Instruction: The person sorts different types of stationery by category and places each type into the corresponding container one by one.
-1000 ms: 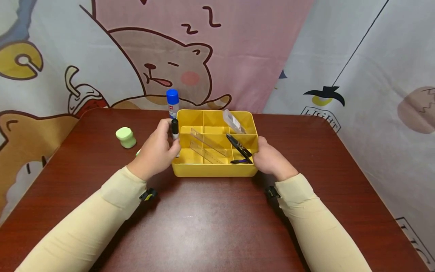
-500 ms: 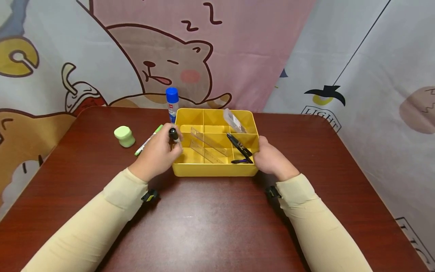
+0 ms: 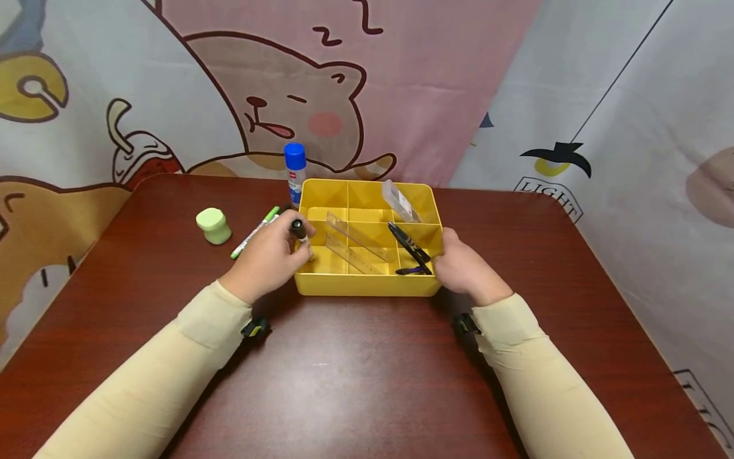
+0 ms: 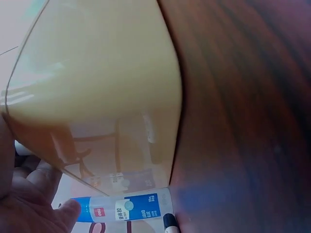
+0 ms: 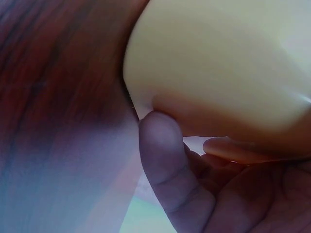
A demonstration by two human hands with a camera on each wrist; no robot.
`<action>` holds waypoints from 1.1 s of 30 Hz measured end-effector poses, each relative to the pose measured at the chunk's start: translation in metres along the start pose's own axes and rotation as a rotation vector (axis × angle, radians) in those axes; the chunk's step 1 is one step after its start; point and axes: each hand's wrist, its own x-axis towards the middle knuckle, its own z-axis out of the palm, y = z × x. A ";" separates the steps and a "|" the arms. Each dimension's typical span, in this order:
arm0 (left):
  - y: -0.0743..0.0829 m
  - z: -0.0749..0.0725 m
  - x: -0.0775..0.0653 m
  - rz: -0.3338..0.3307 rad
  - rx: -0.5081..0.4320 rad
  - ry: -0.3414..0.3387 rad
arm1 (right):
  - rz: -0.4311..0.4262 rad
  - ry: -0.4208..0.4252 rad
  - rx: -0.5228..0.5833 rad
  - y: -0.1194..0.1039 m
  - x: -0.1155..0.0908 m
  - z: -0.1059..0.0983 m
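Note:
My left hand [image 3: 265,256] pinches a black-capped marker [image 3: 298,228], tilted over the front left compartment of a yellow divided organizer box [image 3: 367,285]. Its lower end is inside the box's left wall. My right hand [image 3: 466,268] grips the box's right end; in the right wrist view its curled fingers [image 5: 163,141] touch the yellow wall. Two clear ruler-like strips [image 3: 358,237] lie across the front compartments. A black pen [image 3: 410,243] and a purple-blue pen [image 3: 410,271] sit at front right. A clear plastic case [image 3: 400,201] leans in the back right compartment.
A blue-capped liquid glue bottle [image 3: 295,173] stands behind the box's left corner. Beside it lies another black-capped marker [image 4: 170,222], mostly hidden. A green-tipped marker [image 3: 251,236] and a pale green waisted block [image 3: 213,225] are on the brown table [image 3: 355,382] at left.
My left hand has shifted the marker from the box's left rim inward over the front left compartment, tipping it. The green-tipped marker has come into view. My right hand stays at the box.

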 end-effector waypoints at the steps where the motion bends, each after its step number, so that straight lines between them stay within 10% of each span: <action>1: 0.000 0.000 0.000 0.005 -0.004 0.002 | 0.002 0.001 0.000 0.000 0.000 0.000; 18: -0.013 0.005 -0.001 0.103 -0.042 0.106 | 0.013 -0.005 0.012 0.000 0.000 -0.001; 33: -0.011 -0.007 -0.002 0.057 -0.105 0.098 | 0.026 -0.008 0.019 0.001 -0.001 -0.001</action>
